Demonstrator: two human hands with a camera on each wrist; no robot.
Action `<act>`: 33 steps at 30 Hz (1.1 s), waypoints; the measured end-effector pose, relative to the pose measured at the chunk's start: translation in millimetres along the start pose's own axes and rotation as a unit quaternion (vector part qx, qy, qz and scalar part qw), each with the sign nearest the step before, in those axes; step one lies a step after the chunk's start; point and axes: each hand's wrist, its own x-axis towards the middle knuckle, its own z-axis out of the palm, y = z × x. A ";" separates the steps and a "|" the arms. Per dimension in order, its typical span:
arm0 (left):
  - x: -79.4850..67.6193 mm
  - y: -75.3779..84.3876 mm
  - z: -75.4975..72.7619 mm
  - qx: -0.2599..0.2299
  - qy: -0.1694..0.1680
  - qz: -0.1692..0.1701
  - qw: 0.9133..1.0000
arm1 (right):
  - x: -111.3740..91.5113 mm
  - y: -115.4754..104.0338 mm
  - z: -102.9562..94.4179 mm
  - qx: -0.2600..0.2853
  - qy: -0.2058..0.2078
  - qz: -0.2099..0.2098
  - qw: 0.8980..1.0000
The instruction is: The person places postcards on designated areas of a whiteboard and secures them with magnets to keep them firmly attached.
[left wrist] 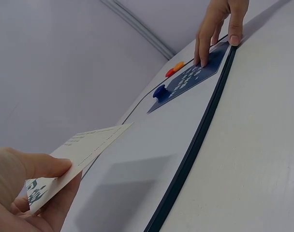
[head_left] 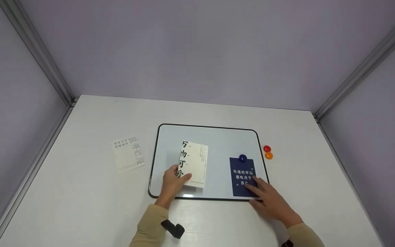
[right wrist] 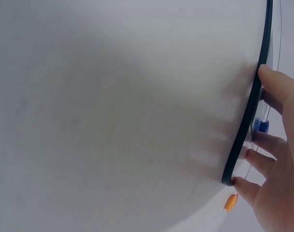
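Note:
My left hand pinches a cream card printed with dark characters, thumb on top and fingers beneath. The card is raised over the left half of a black-framed whiteboard, and its shadow falls on the board in the left wrist view. At the board's right side lies a navy card with white characters, a blue magnet on its top edge. The right hand rests its extended fingers on this card's lower right part. Its thumb touches the board's front frame.
A second pale card with grey characters lies on the white table, left of the board. Just past the board's right edge sit a red magnet and an orange magnet. Lilac panels enclose the table.

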 end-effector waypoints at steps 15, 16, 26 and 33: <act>-0.3 -6.9 17.1 0.008 -0.011 0.004 1.000 | -0.1 -2.8 -1.9 0.000 0.012 -0.006 1.000; -0.7 -7.8 18.6 0.011 -0.012 0.005 1.000 | 0.1 -2.7 -1.8 -0.002 0.013 -0.007 1.000; -2.0 -14.6 31.3 0.030 -0.013 0.018 0.999 | 1.0 -1.4 -1.0 0.003 -0.001 0.002 1.000; -3.3 -15.7 39.6 0.045 -0.006 0.021 0.999 | -0.5 -1.6 -0.5 0.009 0.006 -0.002 1.000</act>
